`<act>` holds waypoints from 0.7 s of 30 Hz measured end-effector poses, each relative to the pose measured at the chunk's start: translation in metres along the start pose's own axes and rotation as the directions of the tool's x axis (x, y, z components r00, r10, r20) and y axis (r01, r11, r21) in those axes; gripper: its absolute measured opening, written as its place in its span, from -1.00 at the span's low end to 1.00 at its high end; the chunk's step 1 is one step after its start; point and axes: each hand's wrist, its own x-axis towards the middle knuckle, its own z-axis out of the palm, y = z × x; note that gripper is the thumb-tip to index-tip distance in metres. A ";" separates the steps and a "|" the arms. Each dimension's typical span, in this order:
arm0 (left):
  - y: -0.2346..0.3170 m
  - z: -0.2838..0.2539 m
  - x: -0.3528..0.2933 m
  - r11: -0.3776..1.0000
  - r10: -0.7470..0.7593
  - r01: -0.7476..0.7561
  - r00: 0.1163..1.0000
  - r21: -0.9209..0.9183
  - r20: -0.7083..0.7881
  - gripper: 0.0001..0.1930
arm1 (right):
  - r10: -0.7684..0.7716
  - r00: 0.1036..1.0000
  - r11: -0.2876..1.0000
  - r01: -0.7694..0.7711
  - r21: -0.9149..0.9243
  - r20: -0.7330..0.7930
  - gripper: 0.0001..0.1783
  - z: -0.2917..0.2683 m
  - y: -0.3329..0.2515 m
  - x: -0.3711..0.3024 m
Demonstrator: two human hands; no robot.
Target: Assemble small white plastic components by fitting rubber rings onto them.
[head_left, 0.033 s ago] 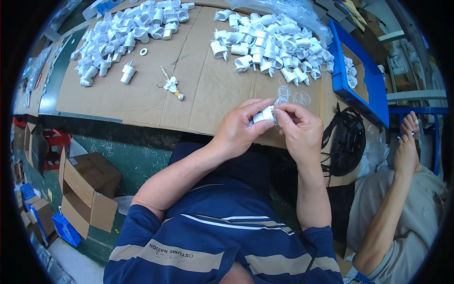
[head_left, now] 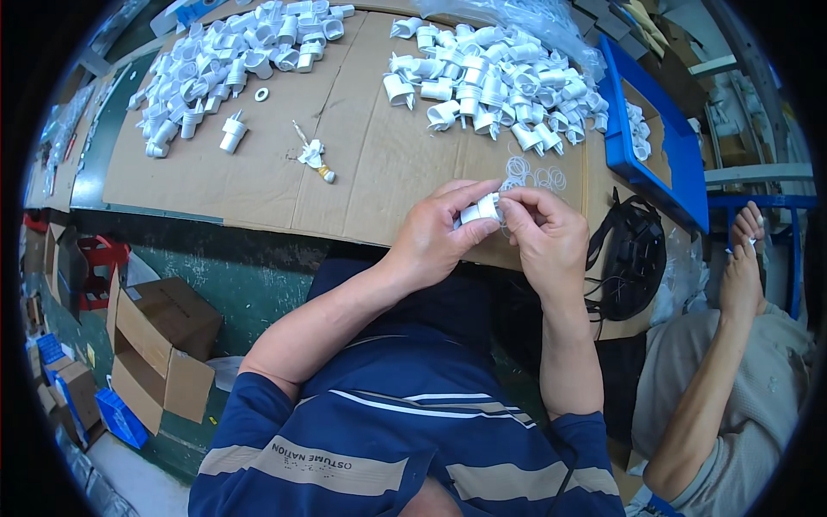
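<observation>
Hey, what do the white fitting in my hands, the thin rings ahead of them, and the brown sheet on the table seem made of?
White fitting: likely hard moulded plastic, smooth, going by its even white colour and raised rim.
Thin rings: pale and flexible-looking, perhaps silicone or rubber; too small to be sure.
Brown sheet: probably cardboard, matte, with straight crease lines.

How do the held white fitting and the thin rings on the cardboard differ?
Shape: the fitting is a stubby tube; the rings are thin loops. Number: one fitting, many rings. State: left hand grips the fitting, right hand at its end; the rings lie on cardboard. Both look pale.
</observation>
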 end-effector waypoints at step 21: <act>-0.003 -0.023 -0.005 0.982 0.067 -0.023 0.971 -0.190 0.231 -0.35 | -0.157 0.987 0.955 0.156 -0.251 0.018 -0.94 -0.016 0.010 -0.001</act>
